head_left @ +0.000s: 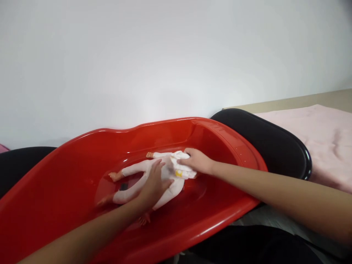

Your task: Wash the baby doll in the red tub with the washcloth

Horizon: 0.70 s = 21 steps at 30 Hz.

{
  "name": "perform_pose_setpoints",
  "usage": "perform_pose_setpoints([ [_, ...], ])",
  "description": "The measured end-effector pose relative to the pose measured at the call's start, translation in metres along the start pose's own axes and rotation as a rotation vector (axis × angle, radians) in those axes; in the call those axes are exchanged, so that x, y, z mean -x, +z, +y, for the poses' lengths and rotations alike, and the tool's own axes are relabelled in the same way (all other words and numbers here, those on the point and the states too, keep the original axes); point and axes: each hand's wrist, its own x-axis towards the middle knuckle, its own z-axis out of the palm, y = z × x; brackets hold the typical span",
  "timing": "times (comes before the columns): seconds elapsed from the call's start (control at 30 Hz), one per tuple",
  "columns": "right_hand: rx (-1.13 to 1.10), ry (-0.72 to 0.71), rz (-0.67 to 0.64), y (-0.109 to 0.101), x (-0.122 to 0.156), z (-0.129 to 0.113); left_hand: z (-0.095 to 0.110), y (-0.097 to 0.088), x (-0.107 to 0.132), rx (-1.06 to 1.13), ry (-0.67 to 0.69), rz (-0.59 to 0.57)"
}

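Note:
A doll (134,168) in a white suit lies on its back in a red baby bathtub (68,157), its bare feet towards the left. My left hand (154,185) is over the doll's middle, slightly blurred, with its fingers stretched out and apart. At the doll's upper end, my right hand (199,161) is closed around a folded white diaper (183,168) with a yellow mark. The diaper and my hand cover the place where the doll's head would be. Whether my left palm presses on the doll, I cannot tell.
Behind the tub's right end is a black, rounded surface (255,135). A pink cloth (310,124) is spread beyond it on the right. A pale wall (165,62) rises close behind the tub. Another dark surface (19,161) shows at the left.

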Motion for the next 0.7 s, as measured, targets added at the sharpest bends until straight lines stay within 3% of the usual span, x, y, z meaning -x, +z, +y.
perform_pose_setpoints([
  [0.13, -0.022, 0.027, 0.138, -0.02, 0.0, 0.015, -0.012, 0.027, 0.021, -0.45, 0.201, -0.28],
  [0.3, 0.269, -0.126, 0.085, -0.017, 0.013, 0.023, -0.015, 0.018, 0.025, -0.589, 0.395, -0.387],
  [0.53, 0.758, -0.643, -0.032, -0.002, 0.028, 0.004, -0.02, 0.002, 0.015, -0.49, 0.423, -0.457],
  [0.7, 1.072, -1.118, -0.043, 0.014, 0.028, 0.008, -0.031, -0.016, -0.007, -0.572, 0.382, -0.297],
])
